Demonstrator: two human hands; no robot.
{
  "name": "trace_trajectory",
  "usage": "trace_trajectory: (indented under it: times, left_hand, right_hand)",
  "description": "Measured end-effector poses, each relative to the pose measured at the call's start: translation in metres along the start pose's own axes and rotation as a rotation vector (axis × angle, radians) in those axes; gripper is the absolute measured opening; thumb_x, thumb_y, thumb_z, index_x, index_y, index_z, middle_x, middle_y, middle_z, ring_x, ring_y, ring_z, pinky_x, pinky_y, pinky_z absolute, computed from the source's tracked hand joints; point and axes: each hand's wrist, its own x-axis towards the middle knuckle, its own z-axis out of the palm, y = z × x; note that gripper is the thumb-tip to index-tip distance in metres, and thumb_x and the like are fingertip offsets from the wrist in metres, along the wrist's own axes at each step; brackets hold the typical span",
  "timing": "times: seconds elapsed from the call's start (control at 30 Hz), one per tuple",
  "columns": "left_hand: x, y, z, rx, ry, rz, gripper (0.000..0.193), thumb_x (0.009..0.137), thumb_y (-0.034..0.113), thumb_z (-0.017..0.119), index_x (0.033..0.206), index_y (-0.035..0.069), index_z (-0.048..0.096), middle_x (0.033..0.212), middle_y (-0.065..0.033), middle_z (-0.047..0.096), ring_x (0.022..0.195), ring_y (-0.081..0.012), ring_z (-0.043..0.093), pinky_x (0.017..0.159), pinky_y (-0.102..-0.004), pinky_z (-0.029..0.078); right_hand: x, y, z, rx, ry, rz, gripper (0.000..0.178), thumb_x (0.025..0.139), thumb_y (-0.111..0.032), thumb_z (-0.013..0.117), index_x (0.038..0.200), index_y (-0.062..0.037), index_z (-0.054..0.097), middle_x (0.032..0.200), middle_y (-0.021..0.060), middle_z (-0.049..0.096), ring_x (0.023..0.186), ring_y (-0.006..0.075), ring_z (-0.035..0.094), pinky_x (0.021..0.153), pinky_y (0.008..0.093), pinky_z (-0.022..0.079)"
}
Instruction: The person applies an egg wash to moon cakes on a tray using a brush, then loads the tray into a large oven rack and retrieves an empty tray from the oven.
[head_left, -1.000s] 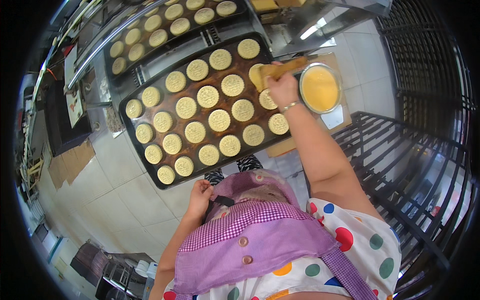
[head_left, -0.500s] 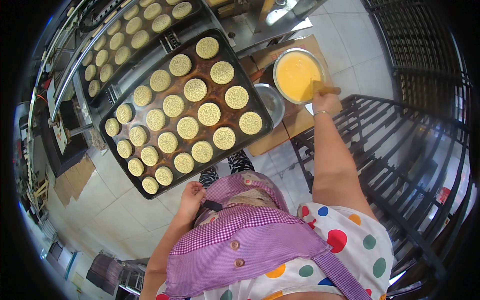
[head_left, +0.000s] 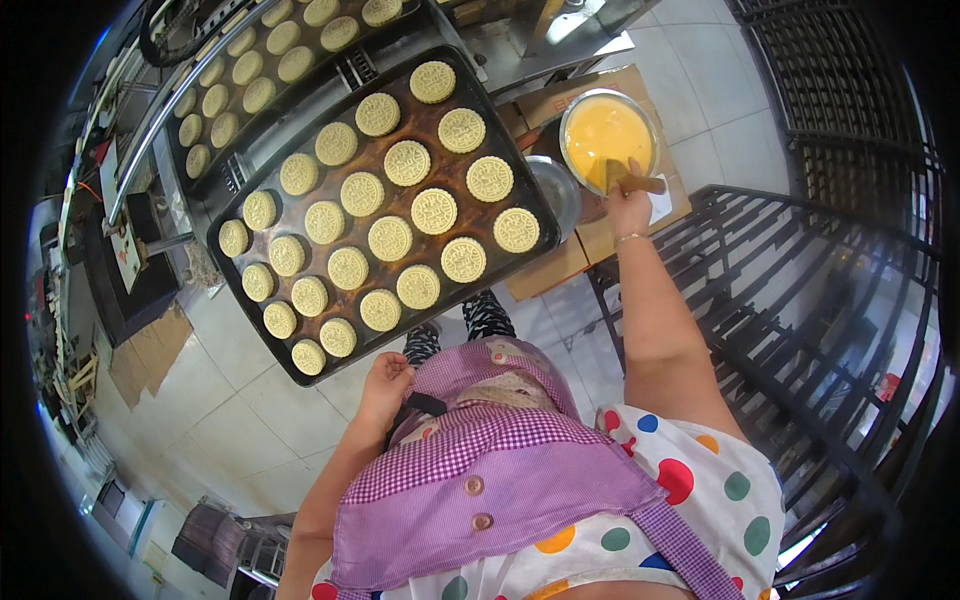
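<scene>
In my right hand [head_left: 628,207] is a flat brush [head_left: 640,182] with a wooden handle. Its head dips into yellow liquid, like beaten egg, at the near side of a round metal bowl [head_left: 655,150]. My left hand [head_left: 386,385] hangs by the front of my purple apron, just short of the tray's near edge. Its fingers are curled together, and whatever they may hold is hidden. Left of the bowl lies a dark baking tray [head_left: 400,335] with rows of round, pale yellow pastries [head_left: 390,238], pressed with a raised pattern and scalloped at the edge.
A second tray of pastries [head_left: 258,95] lies behind the first, on a metal machine [head_left: 505,65]. Partly under the bowl sits another metal bowl [head_left: 556,195], on cardboard boxes [head_left: 545,275]. A black slatted rack [head_left: 740,270] stands close on my right, beside my forearm.
My right hand has moved the brush left and nearer, deeper over the bowl. The view has shifted slightly, so tray and bowl appear a little higher and further right. My left hand stays about the same.
</scene>
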Motion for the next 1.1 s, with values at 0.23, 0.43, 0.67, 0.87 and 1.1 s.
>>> trace_trajectory:
  times: [0.23, 0.43, 0.67, 0.87, 1.1]
  left_hand:
    - [-0.018, -0.022, -0.037, 0.002, 0.023, 0.03, 0.027, 0.082, 0.002, 0.06, 0.106, -0.001, 0.048, 0.091, -0.0076, 0.055, 0.081, -0.0143, 0.054, 0.072, -0.0255, 0.047]
    - [-0.029, -0.047, -0.08, -0.036, 0.046, 0.094, 0.026, 0.082, 0.003, 0.06, 0.105, 0.0, 0.049, 0.09, -0.0065, 0.055, 0.08, -0.0138, 0.053, 0.07, -0.0249, 0.046]
    - [-0.051, -0.065, -0.125, -0.094, 0.092, 0.126, 0.022, 0.083, 0.002, 0.058, 0.103, 0.002, 0.049, 0.088, -0.0039, 0.054, 0.078, -0.0121, 0.053, 0.071, -0.0241, 0.045]
    - [-0.073, -0.094, -0.168, -0.181, 0.166, 0.118, 0.025, 0.082, 0.006, 0.06, 0.104, 0.002, 0.049, 0.09, -0.0042, 0.054, 0.079, -0.0134, 0.053, 0.072, -0.0266, 0.045]
    - [-0.08, -0.108, -0.192, -0.234, 0.202, 0.099, 0.025, 0.082, 0.005, 0.06, 0.104, 0.0, 0.049, 0.089, -0.0059, 0.054, 0.079, -0.0134, 0.053, 0.071, -0.026, 0.045]
  right_hand:
    - [-0.049, -0.026, -0.046, -0.005, -0.161, 0.056, 0.043, 0.08, -0.005, 0.056, 0.122, -0.0007, 0.049, 0.093, 0.0141, 0.063, 0.081, 0.0215, 0.064, 0.066, 0.0339, 0.051]
    - [-0.142, -0.135, 0.003, 0.677, -0.231, 0.187, 0.052, 0.086, -0.001, 0.052, 0.135, -0.0075, 0.036, 0.115, 0.0094, 0.056, 0.083, 0.0158, 0.063, 0.054, 0.0221, 0.054]
    - [-0.264, -0.22, 0.161, 0.544, -0.599, -0.051, 0.057, 0.083, -0.004, 0.059, 0.136, -0.004, 0.037, 0.106, 0.0075, 0.06, 0.079, 0.0108, 0.06, 0.055, 0.0241, 0.053]
    - [-0.202, -0.214, 0.128, 0.329, -0.327, -0.15, 0.047, 0.08, -0.006, 0.061, 0.123, 0.0045, 0.046, 0.108, 0.0132, 0.061, 0.094, 0.0186, 0.06, 0.084, 0.0318, 0.048]
    - [-0.211, -0.206, 0.159, 0.185, -0.39, -0.297, 0.035, 0.079, -0.009, 0.059, 0.114, -0.0019, 0.057, 0.094, 0.0137, 0.066, 0.086, 0.0213, 0.064, 0.074, 0.0347, 0.051]
